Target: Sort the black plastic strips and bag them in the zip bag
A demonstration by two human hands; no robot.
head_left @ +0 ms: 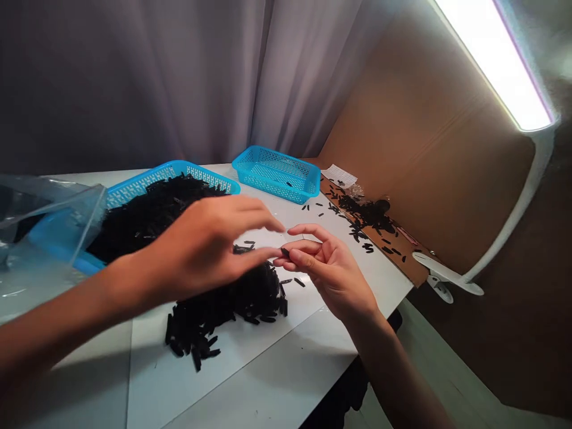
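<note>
A small black piece [285, 252] is pinched between the thumb and fingers of my right hand [333, 268]. My left hand [218, 238] reaches in from the left, its thumb and index finger spread apart, their tips close to the right hand's fingertips. Nothing shows between the left fingers. Under and beside the left hand lies a pile of black pieces [257, 298] on the white table [214, 381]. Behind the left hand, a large blue basket [210, 177] is heaped with more black pieces [134, 220].
A smaller blue basket [277, 173] at the back holds a dark piece or two. Black pieces [369, 211] lie scattered by the cardboard wall [424, 119]. Clear plastic [49, 238] covers the left side. A lamp [496, 53] is clamped at the right edge.
</note>
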